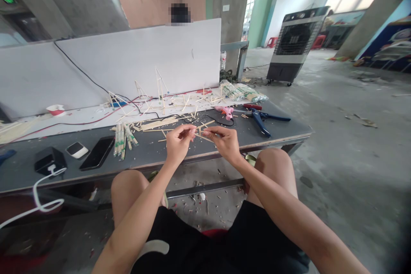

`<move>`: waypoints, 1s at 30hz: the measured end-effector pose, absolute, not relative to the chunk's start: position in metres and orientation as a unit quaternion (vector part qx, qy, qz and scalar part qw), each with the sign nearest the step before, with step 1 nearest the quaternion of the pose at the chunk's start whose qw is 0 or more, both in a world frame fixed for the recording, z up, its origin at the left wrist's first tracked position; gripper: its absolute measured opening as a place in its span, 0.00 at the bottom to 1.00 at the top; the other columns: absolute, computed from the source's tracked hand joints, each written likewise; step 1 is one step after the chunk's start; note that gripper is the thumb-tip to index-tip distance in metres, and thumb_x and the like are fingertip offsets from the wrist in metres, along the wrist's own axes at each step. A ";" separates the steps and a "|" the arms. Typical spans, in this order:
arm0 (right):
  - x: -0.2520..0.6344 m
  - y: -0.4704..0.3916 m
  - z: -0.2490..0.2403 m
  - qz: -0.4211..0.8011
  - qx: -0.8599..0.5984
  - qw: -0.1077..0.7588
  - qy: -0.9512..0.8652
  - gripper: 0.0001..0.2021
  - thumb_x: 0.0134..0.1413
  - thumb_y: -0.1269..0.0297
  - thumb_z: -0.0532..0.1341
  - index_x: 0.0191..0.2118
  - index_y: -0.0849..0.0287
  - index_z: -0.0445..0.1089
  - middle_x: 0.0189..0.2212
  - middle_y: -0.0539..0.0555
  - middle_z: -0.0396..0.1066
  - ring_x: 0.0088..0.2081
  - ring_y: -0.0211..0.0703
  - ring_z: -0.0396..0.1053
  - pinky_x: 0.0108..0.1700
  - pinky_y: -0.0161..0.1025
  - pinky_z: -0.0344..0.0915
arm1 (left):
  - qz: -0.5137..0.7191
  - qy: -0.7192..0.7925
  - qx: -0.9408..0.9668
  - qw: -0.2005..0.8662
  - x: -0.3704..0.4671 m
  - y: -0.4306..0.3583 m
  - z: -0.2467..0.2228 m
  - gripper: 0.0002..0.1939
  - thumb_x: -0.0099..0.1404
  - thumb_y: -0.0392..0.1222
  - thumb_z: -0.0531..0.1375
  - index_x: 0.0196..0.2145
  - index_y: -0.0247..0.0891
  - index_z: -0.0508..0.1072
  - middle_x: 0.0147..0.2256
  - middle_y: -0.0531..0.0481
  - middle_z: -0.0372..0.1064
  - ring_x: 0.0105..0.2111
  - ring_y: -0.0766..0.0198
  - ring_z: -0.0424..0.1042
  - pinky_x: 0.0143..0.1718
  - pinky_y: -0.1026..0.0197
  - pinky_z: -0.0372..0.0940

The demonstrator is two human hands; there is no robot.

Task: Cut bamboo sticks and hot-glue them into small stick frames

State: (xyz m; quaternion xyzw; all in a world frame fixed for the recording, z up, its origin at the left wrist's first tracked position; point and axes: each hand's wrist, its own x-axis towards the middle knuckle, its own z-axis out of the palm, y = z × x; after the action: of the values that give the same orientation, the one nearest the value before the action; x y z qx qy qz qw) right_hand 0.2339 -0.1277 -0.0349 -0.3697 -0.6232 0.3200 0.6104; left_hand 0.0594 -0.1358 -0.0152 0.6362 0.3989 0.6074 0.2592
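Note:
My left hand (178, 140) and my right hand (224, 141) are raised above the near edge of the grey table (282, 130), fingertips close together. Both pinch a small piece made of thin bamboo sticks (201, 133) held between them. Loose bamboo sticks (157, 124) lie scattered on the table just beyond my hands. Wrapped chopstick bundles (123, 139) lie to the left of my left hand. My bare knees are below the table edge.
A pink glue gun (226, 112), blue pliers (261, 119), a black phone (98, 153), a small white device (77, 150), a black charger box (48, 160) with a white cable, stick frames (159, 90) by a white partition (144, 58), bagged sticks (242, 91). A cooling fan (297, 45) stands on the floor at the right.

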 end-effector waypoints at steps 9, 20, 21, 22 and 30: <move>0.235 -0.129 -0.035 0.301 -0.374 0.609 -0.631 0.09 0.53 0.57 0.69 0.35 0.56 0.82 0.32 0.53 0.81 0.34 0.47 0.77 0.37 0.39 0.69 | 0.604 0.401 0.638 0.260 0.060 -0.135 -0.017 0.11 0.64 0.48 0.66 0.37 0.38 0.80 0.29 0.47 0.77 0.25 0.64 0.73 0.26 0.63 0.68; 0.233 -0.129 -0.036 0.297 -0.382 0.613 -0.624 0.09 0.53 0.57 0.69 0.35 0.56 0.82 0.31 0.53 0.81 0.34 0.47 0.77 0.37 0.40 0.70 | 0.607 0.402 0.635 0.258 0.061 -0.136 -0.017 0.11 0.63 0.49 0.66 0.37 0.38 0.79 0.29 0.47 0.77 0.24 0.65 0.73 0.25 0.63 0.68; 0.233 -0.129 -0.036 0.298 -0.384 0.612 -0.623 0.09 0.53 0.57 0.69 0.35 0.55 0.82 0.31 0.53 0.81 0.34 0.47 0.77 0.37 0.40 0.70 | 0.606 0.403 0.636 0.257 0.062 -0.137 -0.016 0.11 0.63 0.49 0.66 0.37 0.38 0.79 0.29 0.47 0.77 0.24 0.64 0.73 0.25 0.63 0.68; 0.233 -0.129 -0.036 0.299 -0.387 0.612 -0.622 0.09 0.52 0.56 0.69 0.35 0.55 0.82 0.31 0.53 0.81 0.34 0.48 0.77 0.37 0.40 0.70 | 0.606 0.403 0.636 0.256 0.062 -0.137 -0.016 0.11 0.63 0.49 0.66 0.37 0.38 0.79 0.29 0.47 0.77 0.24 0.64 0.73 0.25 0.63 0.68; 0.233 -0.129 -0.035 0.295 -0.393 0.613 -0.619 0.08 0.52 0.57 0.69 0.35 0.55 0.82 0.31 0.53 0.81 0.34 0.47 0.77 0.37 0.40 0.70 | 0.602 0.403 0.641 0.252 0.061 -0.135 -0.018 0.12 0.64 0.49 0.65 0.37 0.38 0.79 0.28 0.48 0.76 0.24 0.65 0.72 0.25 0.64 0.67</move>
State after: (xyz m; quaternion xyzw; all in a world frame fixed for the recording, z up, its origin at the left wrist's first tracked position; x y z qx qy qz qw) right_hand 0.2327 -0.1291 -0.0352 -0.3926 -0.6187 0.2950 0.6132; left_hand 0.0607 -0.1354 -0.0184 0.6413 0.4035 0.6022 0.2516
